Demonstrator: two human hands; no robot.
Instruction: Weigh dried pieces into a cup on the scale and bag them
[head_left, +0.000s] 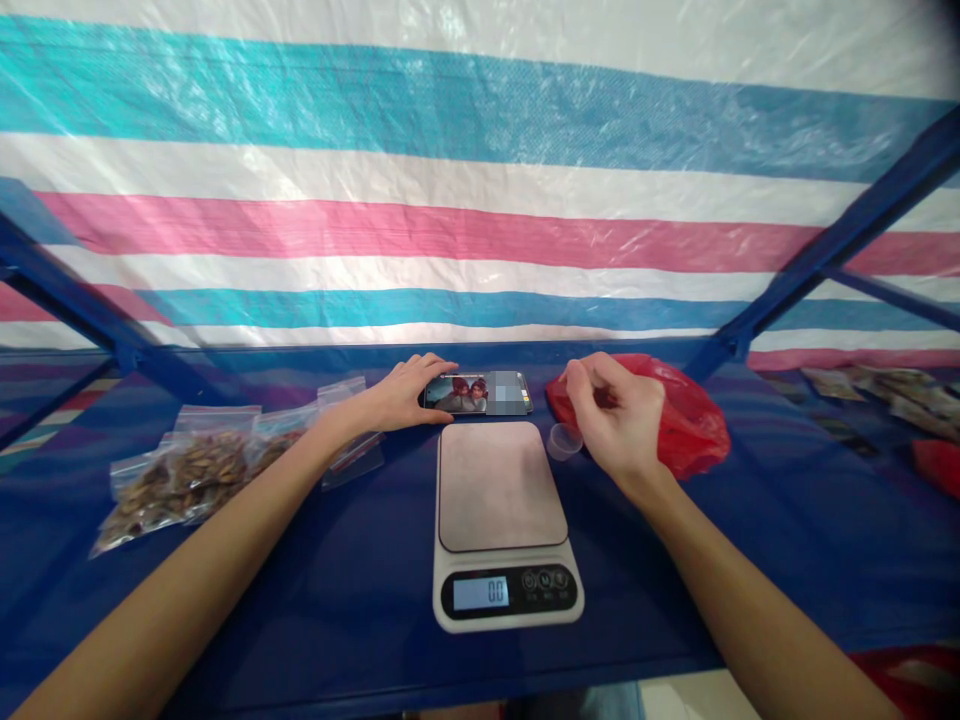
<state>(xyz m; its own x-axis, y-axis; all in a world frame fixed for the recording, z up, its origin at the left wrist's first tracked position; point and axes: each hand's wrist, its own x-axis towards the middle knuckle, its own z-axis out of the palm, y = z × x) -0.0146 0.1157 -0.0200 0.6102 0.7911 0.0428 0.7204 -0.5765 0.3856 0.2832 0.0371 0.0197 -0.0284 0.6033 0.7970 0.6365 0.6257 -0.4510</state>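
Note:
A smartphone [469, 393] lies sideways on the blue surface behind the scale, its screen lit with a picture. My left hand [409, 392] grips the phone's left end, fingers at the far edge and thumb at the near one. Over the near left side of a red plastic bag [694, 425], my right hand [619, 412] is closed with curled fingers; what they hold, if anything, is hidden. A small clear plastic cup [565, 441] stands just left of that hand. In front of the phone sits a white digital kitchen scale [501, 490] with a bare plate, reading 0.0.
Several clear zip bags [206, 455] with brown dried pieces lie at the left, beside flat clear bags [352, 455] partly under my left forearm. Blue metal posts [795, 265] slant up at both sides. Behind hangs a striped plastic sheet [450, 230]. More bagged goods [907, 395] lie far right.

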